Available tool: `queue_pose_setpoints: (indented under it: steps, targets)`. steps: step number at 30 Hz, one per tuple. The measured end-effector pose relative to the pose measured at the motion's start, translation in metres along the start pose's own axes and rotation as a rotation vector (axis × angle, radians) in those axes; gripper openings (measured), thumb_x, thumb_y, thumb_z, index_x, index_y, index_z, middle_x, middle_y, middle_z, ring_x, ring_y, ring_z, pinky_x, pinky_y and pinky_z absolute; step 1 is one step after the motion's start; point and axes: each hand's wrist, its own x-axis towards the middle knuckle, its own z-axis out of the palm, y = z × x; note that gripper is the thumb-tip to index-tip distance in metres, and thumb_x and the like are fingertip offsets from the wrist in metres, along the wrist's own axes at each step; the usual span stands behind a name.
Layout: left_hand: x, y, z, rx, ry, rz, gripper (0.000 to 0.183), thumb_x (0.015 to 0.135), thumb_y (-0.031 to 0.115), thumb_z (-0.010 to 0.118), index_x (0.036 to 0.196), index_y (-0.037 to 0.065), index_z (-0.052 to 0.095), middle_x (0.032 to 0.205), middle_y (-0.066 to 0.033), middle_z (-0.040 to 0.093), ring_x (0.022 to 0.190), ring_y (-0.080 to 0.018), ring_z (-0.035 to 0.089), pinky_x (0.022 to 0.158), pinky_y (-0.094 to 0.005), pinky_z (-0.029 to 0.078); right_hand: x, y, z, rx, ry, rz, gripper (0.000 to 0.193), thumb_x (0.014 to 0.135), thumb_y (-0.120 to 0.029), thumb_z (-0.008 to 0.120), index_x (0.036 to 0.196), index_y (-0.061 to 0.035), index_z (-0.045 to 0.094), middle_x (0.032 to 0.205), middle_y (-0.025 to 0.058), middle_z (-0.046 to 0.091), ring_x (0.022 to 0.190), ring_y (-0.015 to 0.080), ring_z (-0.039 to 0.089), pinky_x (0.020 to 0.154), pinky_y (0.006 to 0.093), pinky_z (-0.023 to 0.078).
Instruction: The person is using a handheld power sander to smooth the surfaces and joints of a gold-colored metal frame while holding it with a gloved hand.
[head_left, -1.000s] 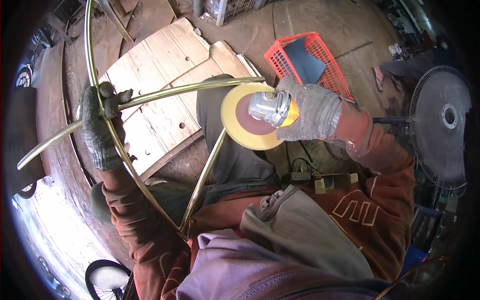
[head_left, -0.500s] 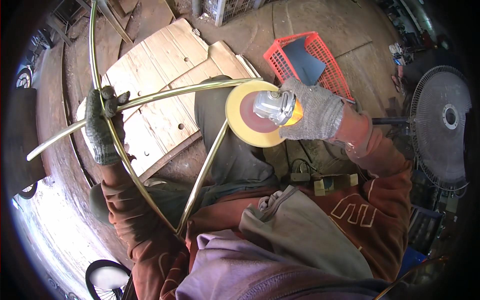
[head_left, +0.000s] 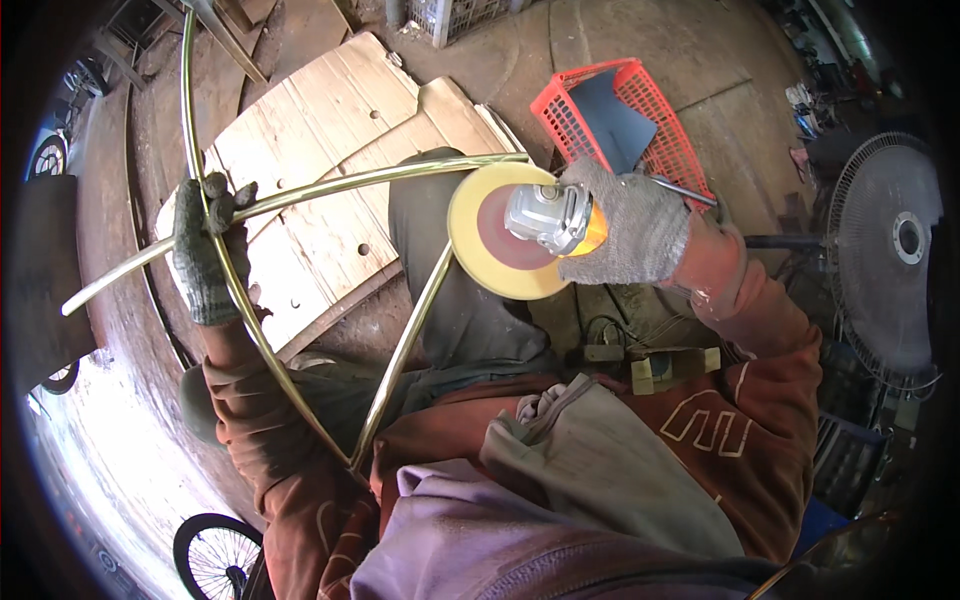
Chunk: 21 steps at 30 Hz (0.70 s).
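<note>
My left hand [head_left: 205, 245], in a grey knit glove, is closed round a shiny brass-coloured metal tube frame [head_left: 262, 345] where two of its bars cross. One bar reaches right across my knee; another bends back toward my chest and meets a third in a point. In its grey glove, my right hand [head_left: 635, 225] grips an angle grinder [head_left: 545, 215] with a silver head and yellow body. The grinder's round yellow disc [head_left: 475, 240] lies at the frame's right-hand bars; whether it touches them I cannot tell. My right fingers are partly hidden behind the tool.
Flattened cardboard [head_left: 320, 130] covers the floor ahead. A red plastic basket [head_left: 690, 165] holding a grey-blue sheet stands beyond my right hand. At the right is a large fan [head_left: 885, 250]. A small open carton [head_left: 675, 368] sits near my right elbow, and a spoked wheel [head_left: 215, 560] at lower left.
The grinder and its disc have shifted very slightly left and down against the frame. Both hands keep their hold. My view has moved a little.
</note>
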Motion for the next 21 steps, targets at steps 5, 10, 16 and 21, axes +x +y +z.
queue_pose_setpoints:
  steps: [5, 10, 16, 21]
  targets:
    - [-0.004, 0.000, 0.012, -0.010, 0.055, -0.012, 0.025, 0.108, 0.022, 0.057, 0.122, 0.001, 0.060, 0.089, -0.0040, 0.061, 0.063, -0.0082, 0.053, 0.095, -0.0436, 0.058, 0.006, -0.002, 0.002, -0.016, -0.001, -0.014, 0.079, 0.069, -0.042, 0.089, 0.128, -0.0052, 0.052, 0.105, 0.0232, 0.071, 0.097, 0.0442, 0.071, 0.085, 0.0493, 0.056]
    - [-0.004, 0.003, 0.014, -0.028, 0.045, -0.025, 0.021, 0.108, 0.022, 0.057, 0.115, 0.003, 0.061, 0.089, -0.0042, 0.062, 0.063, -0.0083, 0.054, 0.095, -0.0438, 0.058, 0.007, 0.000, 0.007, -0.017, 0.007, -0.050, 0.085, 0.068, -0.044, 0.090, 0.133, -0.0034, 0.051, 0.109, 0.0247, 0.070, 0.099, 0.0437, 0.070, 0.086, 0.0487, 0.057]
    - [-0.005, 0.003, 0.011, 0.004, -0.029, -0.023, 0.017, 0.110, 0.022, 0.052, 0.106, 0.006, 0.058, 0.094, -0.0031, 0.062, 0.068, -0.0065, 0.061, 0.100, -0.0395, 0.055, 0.009, -0.003, 0.007, 0.004, 0.012, -0.079, 0.088, 0.069, -0.045, 0.090, 0.135, -0.0024, 0.050, 0.111, 0.0250, 0.070, 0.102, 0.0435, 0.070, 0.088, 0.0485, 0.057]
    - [-0.005, 0.002, 0.007, -0.014, -0.067, -0.031, 0.019, 0.111, 0.022, 0.051, 0.113, 0.005, 0.058, 0.095, -0.0031, 0.062, 0.069, -0.0066, 0.061, 0.101, -0.0391, 0.054, 0.008, -0.001, 0.009, -0.020, 0.026, -0.088, 0.088, 0.070, -0.044, 0.090, 0.135, -0.0028, 0.049, 0.110, 0.0248, 0.070, 0.102, 0.0434, 0.070, 0.088, 0.0476, 0.057]
